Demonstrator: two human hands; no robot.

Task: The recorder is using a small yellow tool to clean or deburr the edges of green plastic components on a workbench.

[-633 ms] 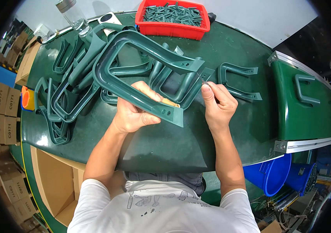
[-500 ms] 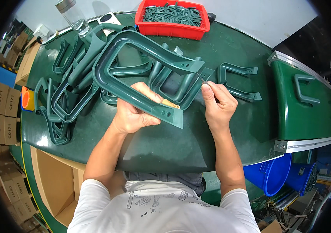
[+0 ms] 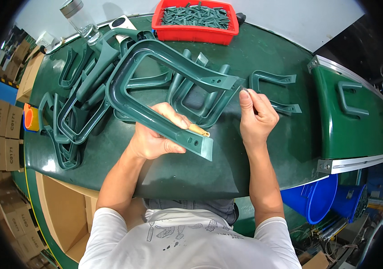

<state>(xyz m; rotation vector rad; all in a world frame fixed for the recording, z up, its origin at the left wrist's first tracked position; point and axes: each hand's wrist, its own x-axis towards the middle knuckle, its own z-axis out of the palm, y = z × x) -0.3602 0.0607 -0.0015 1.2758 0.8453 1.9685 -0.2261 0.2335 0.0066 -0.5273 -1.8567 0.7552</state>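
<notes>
My left hand (image 3: 153, 136) is closed around the lower arm of a large dark green U-shaped plastic handle (image 3: 128, 58), which I hold tilted above the table. A tan, sheath-like piece (image 3: 199, 130) lies along the handle by my left fingertips; it looks like a finger cot, but I cannot be sure. My right hand (image 3: 258, 117) is closed in a pinch beside the tip of the handle's upper arm. Between its thumb and finger is a small thin dark tool, mostly hidden, perhaps a blade.
Green handles (image 3: 81, 89) lie heaped at the left of the green table, others behind the held one. One more (image 3: 274, 80) lies right. A red bin (image 3: 196, 33) of small green pieces, a glass bottle (image 3: 81, 22), a green panel (image 3: 348, 121) and an orange cup (image 3: 30, 118) surround them.
My right hand has shifted slightly right, and the thin tool has moved off the upper arm's tip. The handle in my left hand has tipped a little, its ends now lower.
</notes>
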